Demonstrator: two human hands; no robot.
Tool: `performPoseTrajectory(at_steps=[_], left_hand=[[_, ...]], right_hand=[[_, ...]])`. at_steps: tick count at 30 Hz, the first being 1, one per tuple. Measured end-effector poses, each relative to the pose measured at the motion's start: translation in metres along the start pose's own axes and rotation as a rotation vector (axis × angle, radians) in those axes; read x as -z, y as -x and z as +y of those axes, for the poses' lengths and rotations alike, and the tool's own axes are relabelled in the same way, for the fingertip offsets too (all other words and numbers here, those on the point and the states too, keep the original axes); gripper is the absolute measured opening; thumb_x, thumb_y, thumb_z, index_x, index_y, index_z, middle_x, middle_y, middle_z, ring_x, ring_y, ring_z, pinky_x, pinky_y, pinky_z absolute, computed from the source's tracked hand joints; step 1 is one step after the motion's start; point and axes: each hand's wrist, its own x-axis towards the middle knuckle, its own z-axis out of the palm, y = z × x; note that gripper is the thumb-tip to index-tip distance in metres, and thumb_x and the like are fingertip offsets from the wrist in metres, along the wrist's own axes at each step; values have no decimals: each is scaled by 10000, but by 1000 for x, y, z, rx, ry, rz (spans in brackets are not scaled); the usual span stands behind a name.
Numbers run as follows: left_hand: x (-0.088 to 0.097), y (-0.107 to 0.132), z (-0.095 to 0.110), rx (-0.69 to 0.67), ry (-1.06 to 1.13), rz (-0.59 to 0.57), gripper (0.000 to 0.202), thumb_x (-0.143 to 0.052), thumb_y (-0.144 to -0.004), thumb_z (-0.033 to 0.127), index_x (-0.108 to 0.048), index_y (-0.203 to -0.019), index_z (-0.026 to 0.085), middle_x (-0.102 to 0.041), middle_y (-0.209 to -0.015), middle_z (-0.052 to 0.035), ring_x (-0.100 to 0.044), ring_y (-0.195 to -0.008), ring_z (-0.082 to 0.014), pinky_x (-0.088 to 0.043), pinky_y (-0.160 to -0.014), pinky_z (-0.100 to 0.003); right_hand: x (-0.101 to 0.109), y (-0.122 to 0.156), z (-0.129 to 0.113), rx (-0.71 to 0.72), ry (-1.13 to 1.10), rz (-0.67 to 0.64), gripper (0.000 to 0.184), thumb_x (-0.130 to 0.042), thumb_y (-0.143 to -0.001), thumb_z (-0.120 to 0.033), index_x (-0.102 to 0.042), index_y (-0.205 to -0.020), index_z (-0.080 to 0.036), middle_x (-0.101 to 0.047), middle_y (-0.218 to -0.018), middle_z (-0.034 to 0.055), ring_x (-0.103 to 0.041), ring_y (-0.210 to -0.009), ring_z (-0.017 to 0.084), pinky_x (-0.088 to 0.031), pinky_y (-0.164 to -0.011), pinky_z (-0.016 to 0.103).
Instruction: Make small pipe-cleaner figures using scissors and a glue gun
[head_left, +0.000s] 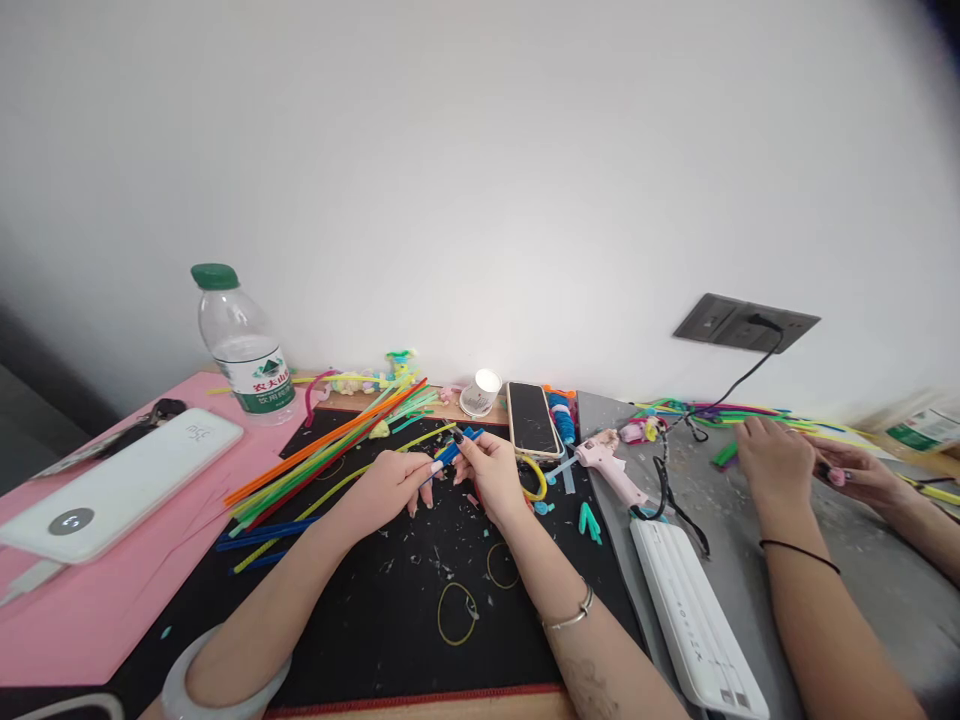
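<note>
A small bundle of blue pipe cleaners [451, 453] is pinched between my two hands above the black mat [390, 620]. My left hand [405, 474] closes on its near left end, and my right hand [487, 470] grips the other end with thumb and fingers. Left of my hands lies a fan of long orange, green, red and yellow pipe cleaners [322, 460]. More blue pipe cleaners [259, 535] stick out below my left forearm. A coiled yellow pipe cleaner [538, 478] rests just right of my right hand.
A phone [533, 420], paper cup [480, 392] and water bottle [251, 350] stand behind. Rubber bands [457, 640] and clippings dot the mat. At right are a glue gun [611, 470], a white power bank [694, 610] and a co-worker's hands [776, 460]. Another power bank [127, 480] lies left.
</note>
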Motion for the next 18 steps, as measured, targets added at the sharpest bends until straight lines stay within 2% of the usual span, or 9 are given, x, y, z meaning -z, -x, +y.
performPoseTrajectory(at_steps=[12, 18], left_hand=[[2, 0, 3, 8, -7, -14, 462, -354, -922, 436, -595, -631, 171, -652, -580, -3, -574, -470, -124, -421, -584, -252], [2, 1, 5, 18, -11, -16, 470, -365, -921, 432, -594, -605, 171, -602, -504, 11, -574, -464, -127, -415, -579, -247]], right_hand=[[-1, 0, 0, -10, -6, 3, 337, -733, -646, -420, -558, -534, -155, -608, -471, -2, -500, -334, 83, -421, -362, 198], [1, -1, 1, -13, 17, 6, 335, -721, -656, -430, -566, -545, -154, -583, -449, -13, -485, -333, 81, -426, -370, 204]])
